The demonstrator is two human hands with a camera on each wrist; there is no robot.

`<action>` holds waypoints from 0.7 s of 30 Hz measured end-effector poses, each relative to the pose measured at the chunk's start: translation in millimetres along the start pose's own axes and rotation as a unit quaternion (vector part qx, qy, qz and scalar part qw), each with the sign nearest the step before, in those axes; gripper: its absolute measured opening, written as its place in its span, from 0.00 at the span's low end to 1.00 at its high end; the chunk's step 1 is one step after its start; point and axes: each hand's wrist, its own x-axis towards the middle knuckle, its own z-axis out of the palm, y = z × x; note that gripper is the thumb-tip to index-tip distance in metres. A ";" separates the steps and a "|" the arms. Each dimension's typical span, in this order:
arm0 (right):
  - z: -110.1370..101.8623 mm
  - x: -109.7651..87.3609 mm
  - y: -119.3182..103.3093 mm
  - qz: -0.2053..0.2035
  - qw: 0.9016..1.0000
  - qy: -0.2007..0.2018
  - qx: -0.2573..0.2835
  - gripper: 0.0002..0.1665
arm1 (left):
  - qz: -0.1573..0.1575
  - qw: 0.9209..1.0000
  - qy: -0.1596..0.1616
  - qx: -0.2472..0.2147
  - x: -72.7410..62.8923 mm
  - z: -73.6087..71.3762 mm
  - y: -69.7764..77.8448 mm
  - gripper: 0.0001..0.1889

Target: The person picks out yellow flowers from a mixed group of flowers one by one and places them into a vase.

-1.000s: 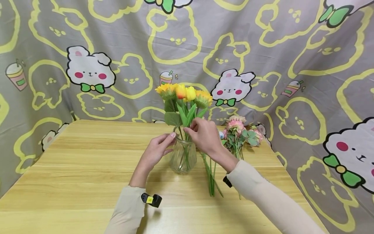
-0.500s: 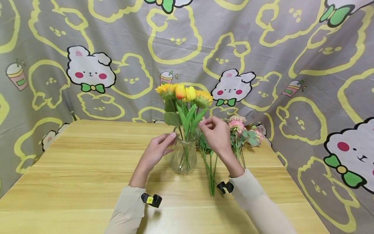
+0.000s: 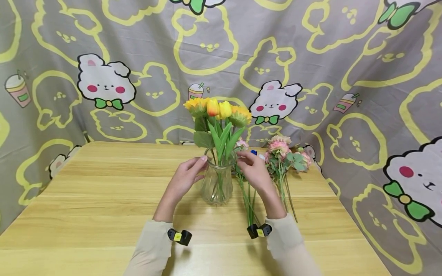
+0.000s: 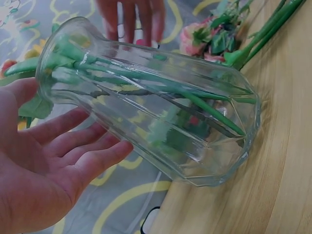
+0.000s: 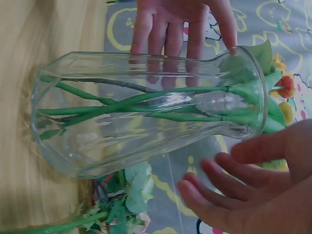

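A clear glass vase (image 3: 216, 188) stands upright on the wooden table. Green stems cross inside it. Two tulips (image 3: 225, 110), one orange-red and one yellow, and yellow sunflowers (image 3: 241, 116) rise above its rim. My left hand (image 3: 186, 173) rests beside the neck, its thumb at the rim and its fingers stretched along the glass in the left wrist view. My right hand (image 3: 254, 171) is at the other side of the neck, holding nothing. In the right wrist view its loosely bent fingers (image 5: 226, 183) are apart from the vase.
Right of the vase lie pink flowers (image 3: 279, 147) with grey-green leaves, and more green stems (image 3: 249, 209) stretch toward the front. A blue flower (image 3: 253, 152) shows behind my right hand. A patterned curtain (image 3: 155, 42) hangs around the wooden table (image 3: 103, 214).
My right hand has let go of the yellow tulip, moved right from the flowers and come down beside the vase's neck, its fingers loosening. My left hand has stayed at the vase.
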 end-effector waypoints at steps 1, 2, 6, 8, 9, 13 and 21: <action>0.5 -0.9 1.9 0.006 1.000 -0.018 -0.007 0.27 | 0.001 1.000 0.000 -0.001 0.1 0.3 -0.5 0.32; 1.1 -1.8 3.9 0.012 0.999 -0.039 -0.014 0.30 | 0.001 1.000 0.000 -0.003 -0.1 0.6 -0.6 0.31; 4.1 -4.6 11.3 0.030 0.994 -0.108 -0.022 0.39 | 0.005 1.000 -0.001 -0.002 -0.5 2.3 -0.7 0.31; 5.9 -5.6 13.5 0.034 0.991 -0.126 -0.027 0.40 | 0.005 1.000 0.003 -0.002 -1.0 3.0 -0.1 0.31; 6.9 -6.0 14.0 0.034 0.990 -0.130 -0.029 0.39 | 0.005 1.000 0.005 -0.003 -1.0 3.2 -0.1 0.31; 11.0 -6.4 14.4 0.034 0.989 -0.139 -0.038 0.39 | 0.001 1.000 0.021 -0.007 -1.1 4.8 -0.1 0.31; 13.3 -7.3 14.7 0.034 0.989 -0.137 -0.039 0.39 | -0.025 0.998 0.049 0.020 -0.9 12.2 2.4 0.36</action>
